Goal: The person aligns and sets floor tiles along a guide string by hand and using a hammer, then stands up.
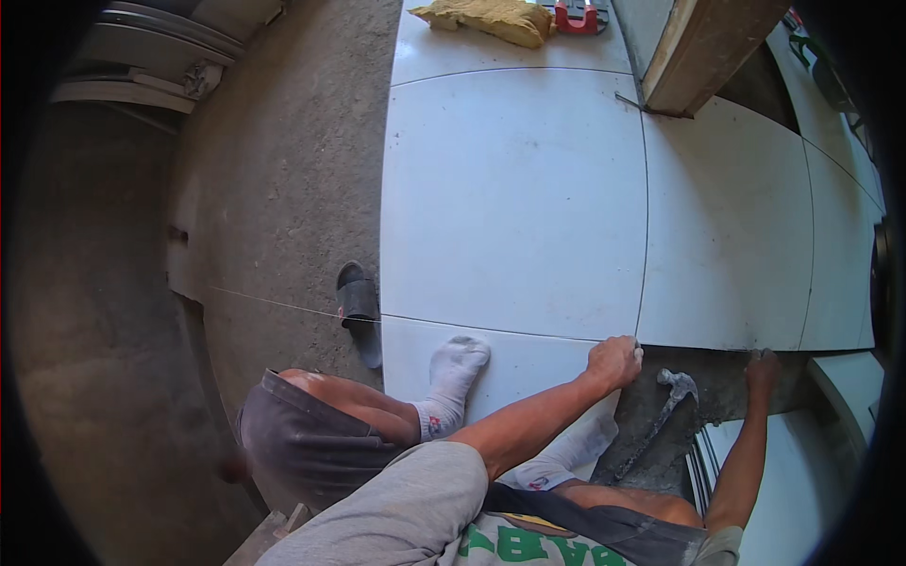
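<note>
My left hand (614, 362) is closed in a fist at the corner where several large white floor tiles meet. What its fingers hold is hidden. Farther right, my right hand (762, 369) has its fingers curled against the front edge of a white tile (727, 226); whether anything is pinched there is too small to tell. Between the hands, a claw hammer (678, 385) with a mortar-stained handle lies on bare grey ground. A thin pale string (283, 304) stretches from the left over the rough floor toward the tile joint that leads to my left hand.
Stacked white tiles (779, 472) stand by my right forearm. A dark slide sandal (357, 297) sits beside the tiled edge. Yellow sponge-like material (486, 21) and a red-and-grey tool (578, 17) lie at the far end, near a wooden post (703, 57).
</note>
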A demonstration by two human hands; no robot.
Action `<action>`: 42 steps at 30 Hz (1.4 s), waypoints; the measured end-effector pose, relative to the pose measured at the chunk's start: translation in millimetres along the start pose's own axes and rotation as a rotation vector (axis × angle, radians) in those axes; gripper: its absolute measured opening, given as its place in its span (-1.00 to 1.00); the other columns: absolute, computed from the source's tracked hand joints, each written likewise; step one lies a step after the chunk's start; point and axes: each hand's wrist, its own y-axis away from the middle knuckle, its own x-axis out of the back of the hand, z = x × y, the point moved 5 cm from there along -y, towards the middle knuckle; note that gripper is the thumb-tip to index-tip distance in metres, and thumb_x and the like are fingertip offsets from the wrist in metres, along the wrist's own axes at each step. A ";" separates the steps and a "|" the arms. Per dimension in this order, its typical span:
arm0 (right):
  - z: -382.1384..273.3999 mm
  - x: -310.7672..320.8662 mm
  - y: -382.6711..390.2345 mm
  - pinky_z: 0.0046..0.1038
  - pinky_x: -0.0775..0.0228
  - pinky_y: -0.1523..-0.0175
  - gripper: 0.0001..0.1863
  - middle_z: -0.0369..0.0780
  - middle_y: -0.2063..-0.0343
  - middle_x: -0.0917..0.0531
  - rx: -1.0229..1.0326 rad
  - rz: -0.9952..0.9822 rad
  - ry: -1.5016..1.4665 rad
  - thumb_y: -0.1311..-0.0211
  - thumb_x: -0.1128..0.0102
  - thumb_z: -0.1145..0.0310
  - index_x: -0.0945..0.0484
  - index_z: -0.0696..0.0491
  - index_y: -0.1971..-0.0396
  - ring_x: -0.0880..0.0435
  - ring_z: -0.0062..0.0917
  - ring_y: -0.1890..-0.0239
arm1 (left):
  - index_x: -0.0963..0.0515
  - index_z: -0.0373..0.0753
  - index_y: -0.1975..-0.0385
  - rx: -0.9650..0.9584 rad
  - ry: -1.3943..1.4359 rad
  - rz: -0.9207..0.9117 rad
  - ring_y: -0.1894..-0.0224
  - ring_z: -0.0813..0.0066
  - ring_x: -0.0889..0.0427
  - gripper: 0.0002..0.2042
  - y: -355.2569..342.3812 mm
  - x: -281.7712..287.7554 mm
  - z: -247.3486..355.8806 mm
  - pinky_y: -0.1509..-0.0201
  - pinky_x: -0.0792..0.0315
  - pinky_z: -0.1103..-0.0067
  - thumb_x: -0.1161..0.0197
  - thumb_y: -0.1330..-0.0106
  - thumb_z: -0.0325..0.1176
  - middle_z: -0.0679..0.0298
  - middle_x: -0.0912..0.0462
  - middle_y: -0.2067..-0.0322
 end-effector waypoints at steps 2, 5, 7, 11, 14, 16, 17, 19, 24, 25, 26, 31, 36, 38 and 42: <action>-0.8 -1.4 -0.8 -0.12 -0.39 0.20 -0.72 0.10 0.43 -0.61 0.017 0.003 -0.006 -0.15 -0.09 0.29 -0.55 0.26 0.41 -0.60 0.00 0.30 | -0.61 -0.26 0.38 -0.005 0.034 -0.007 0.23 0.00 -0.60 -0.75 0.8 0.6 -3.2 0.11 -0.44 0.22 -0.06 -0.21 -0.25 0.00 -0.64 0.34; 9.1 -4.0 -2.7 -0.13 -0.38 0.22 -0.73 0.09 0.44 -0.61 0.051 0.044 0.032 -0.16 -0.09 0.31 -0.55 0.26 0.43 -0.61 -0.02 0.31 | -0.61 -0.25 0.37 -0.045 0.074 -0.007 0.23 0.01 -0.60 -0.75 5.9 4.0 0.4 0.11 -0.44 0.23 -0.06 -0.21 -0.24 0.02 -0.64 0.33; -0.6 -0.5 -2.1 -0.13 -0.38 0.22 -0.74 0.09 0.43 -0.61 0.078 0.073 0.062 -0.16 -0.09 0.31 -0.55 0.26 0.42 -0.61 -0.02 0.30 | -0.62 -0.26 0.42 -0.062 0.083 0.021 0.24 0.01 -0.61 -0.73 10.5 15.6 -3.3 0.14 -0.45 0.24 -0.07 -0.22 -0.21 0.02 -0.64 0.37; 6.7 -4.9 -9.6 -0.13 -0.38 0.20 -0.73 0.11 0.39 -0.61 0.032 -0.002 0.048 -0.16 -0.10 0.30 -0.55 0.26 0.41 -0.59 0.00 0.27 | -0.62 -0.28 0.50 -0.125 0.094 -0.348 0.43 0.10 -0.62 -0.66 16.9 56.3 -22.5 0.27 -0.48 0.32 -0.13 -0.21 -0.10 0.11 -0.64 0.57; 4.9 -13.9 -11.0 -0.12 -0.37 0.21 -0.71 0.11 0.40 -0.60 0.106 0.041 0.068 -0.17 -0.09 0.29 -0.54 0.26 0.43 -0.59 0.01 0.28 | -0.61 -0.30 0.40 -0.396 -0.050 0.128 0.45 0.30 -0.63 -0.63 5.7 138.0 -74.3 0.34 -0.47 0.40 -0.13 -0.24 -0.06 0.10 -0.64 0.53; 23.1 -16.4 -15.1 -0.11 -0.36 0.20 -0.70 0.10 0.40 -0.59 0.136 0.096 0.127 -0.18 -0.07 0.28 -0.52 0.27 0.43 -0.57 0.01 0.27 | -0.59 -0.30 0.34 0.016 0.054 0.458 0.25 0.06 -0.58 -0.65 5.5 212.9 -120.8 0.12 -0.42 0.32 -0.16 -0.21 -0.07 -0.01 -0.61 0.36; 41.9 -22.0 -21.0 -0.10 -0.34 0.19 -0.70 0.10 0.38 -0.59 0.136 0.121 0.141 -0.19 -0.06 0.27 -0.51 0.27 0.43 -0.56 0.02 0.26 | -0.59 -0.27 0.34 0.124 0.021 0.682 0.23 0.07 -0.59 -0.68 14.5 248.0 -140.5 0.12 -0.43 0.33 -0.16 -0.20 -0.10 0.03 -0.63 0.34; 43.1 -26.1 -23.1 -0.11 -0.34 0.14 -0.67 0.12 0.34 -0.58 0.143 0.048 0.163 -0.18 -0.06 0.23 -0.52 0.26 0.37 -0.55 0.01 0.24 | -0.58 -0.18 0.22 0.400 -0.096 0.871 0.09 0.12 -0.55 -0.70 46.9 313.1 -175.3 0.00 -0.41 0.32 -0.20 -0.15 -0.13 0.10 -0.60 0.17; 38.2 -29.6 -24.0 -0.11 -0.34 0.18 -0.67 0.12 0.35 -0.58 0.118 0.008 0.128 -0.18 -0.05 0.25 -0.52 0.28 0.36 -0.55 0.01 0.25 | -0.45 -0.07 -0.02 0.955 -0.474 0.699 -0.21 0.22 -0.30 -0.55 110.2 366.2 -268.0 -0.23 -0.15 0.17 -0.26 -0.09 -0.14 0.21 -0.41 -0.09; 33.2 -29.0 -22.6 -0.11 -0.34 0.18 -0.67 0.12 0.35 -0.58 0.119 0.012 0.118 -0.18 -0.05 0.25 -0.52 0.28 0.36 -0.55 0.01 0.25 | -0.44 -0.07 -0.04 1.040 -0.432 0.694 -0.23 0.23 -0.28 -0.53 126.4 367.2 -281.0 -0.25 -0.16 0.18 -0.26 -0.10 -0.14 0.21 -0.39 -0.12; 27.1 -27.3 -19.8 -0.11 -0.34 0.19 -0.68 0.12 0.35 -0.58 0.121 0.028 0.112 -0.18 -0.05 0.26 -0.52 0.28 0.38 -0.56 0.01 0.26 | -0.44 -0.07 -0.04 1.038 -0.434 0.704 -0.23 0.23 -0.28 -0.53 131.1 369.6 -288.9 -0.25 -0.16 0.18 -0.26 -0.10 -0.14 0.21 -0.39 -0.12; 44.7 -25.1 -23.5 -0.12 -0.35 0.20 -0.69 0.11 0.39 -0.58 0.110 0.025 0.151 -0.17 -0.03 0.28 -0.51 0.29 0.40 -0.57 -0.01 0.31 | -0.42 -0.10 -0.09 1.093 -0.348 0.448 -0.26 0.27 -0.26 -0.48 122.2 350.1 -296.7 -0.26 -0.25 0.28 -0.30 -0.11 -0.10 0.22 -0.35 -0.17; 39.2 -30.6 -27.2 -0.17 -0.40 0.18 -0.70 0.07 0.42 -0.60 0.001 -0.063 0.060 -0.18 -0.03 0.28 -0.54 0.26 0.40 -0.59 -0.06 0.33 | -0.51 -0.15 0.00 1.028 -0.415 0.354 -0.22 0.23 -0.35 -0.52 114.4 373.1 -299.9 -0.23 -0.31 0.35 -0.34 -0.08 -0.10 0.16 -0.41 -0.14; 44.2 -35.6 -30.9 -0.16 -0.41 0.27 -0.69 0.07 0.48 -0.57 0.006 -0.055 0.019 -0.17 0.01 0.28 -0.51 0.28 0.41 -0.59 -0.08 0.44 | -0.54 -0.20 0.04 0.917 -0.355 0.405 -0.13 0.16 -0.46 -0.53 109.7 386.0 -288.1 -0.19 -0.37 0.36 -0.33 -0.07 -0.10 0.07 -0.48 -0.08; 81.6 -43.2 -46.5 -0.19 -0.42 0.51 -0.69 0.04 0.59 -0.53 0.457 0.451 0.242 -0.17 0.05 0.28 -0.45 0.28 0.47 -0.56 -0.21 0.66 | -0.57 -0.24 0.11 0.663 -0.405 0.563 -0.04 0.10 -0.52 -0.55 98.9 439.3 -255.0 -0.12 -0.41 0.35 -0.30 -0.05 -0.09 0.01 -0.56 0.05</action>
